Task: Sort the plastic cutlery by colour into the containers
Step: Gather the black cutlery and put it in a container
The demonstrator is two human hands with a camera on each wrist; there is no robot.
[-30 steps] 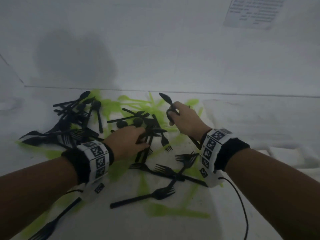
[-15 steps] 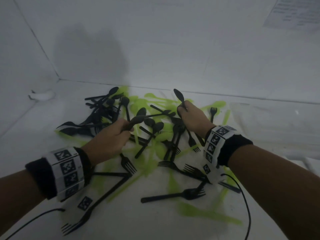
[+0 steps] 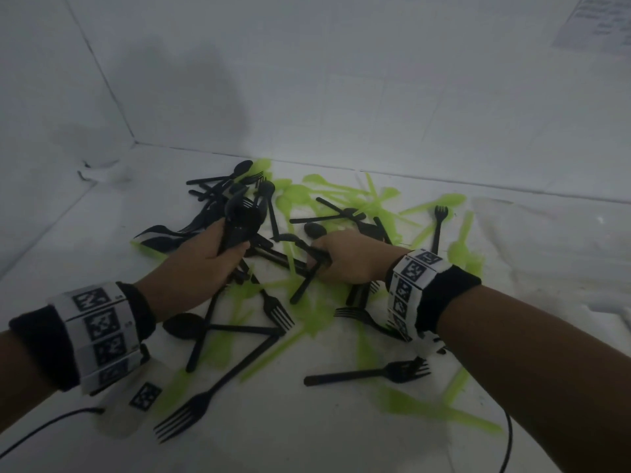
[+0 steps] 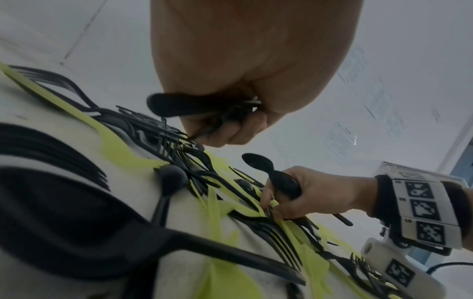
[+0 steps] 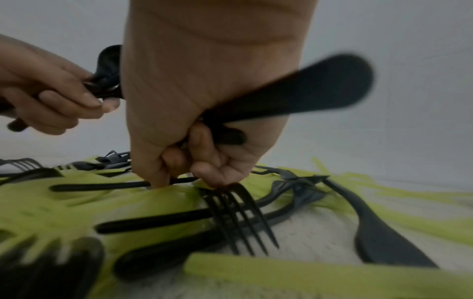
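Black and lime-green plastic forks and spoons lie mixed in a pile (image 3: 307, 302) on the white surface. My left hand (image 3: 232, 247) is raised over the pile's left side and grips a bundle of black cutlery (image 3: 240, 220); the left wrist view shows the fist (image 4: 230, 125) closed round the black handles (image 4: 179, 105). My right hand (image 3: 317, 264) holds a black spoon (image 3: 314, 230) in its palm. In the right wrist view, the right hand's fingertips (image 5: 163, 178) press down on a black fork (image 5: 238, 212) and a thin black handle (image 5: 102, 186) in the pile.
White walls close off the back and left. A pale translucent container (image 3: 546, 240) lies at the right, a small white object (image 3: 102, 170) in the left corner. Loose black forks (image 3: 368, 372) and green pieces (image 3: 444, 414) lie near the front. Cables trail from both wrists.
My left hand has lifted with more black cutlery bunched in it. My right hand has dropped from raised to fingers down in the pile, still holding its spoon.
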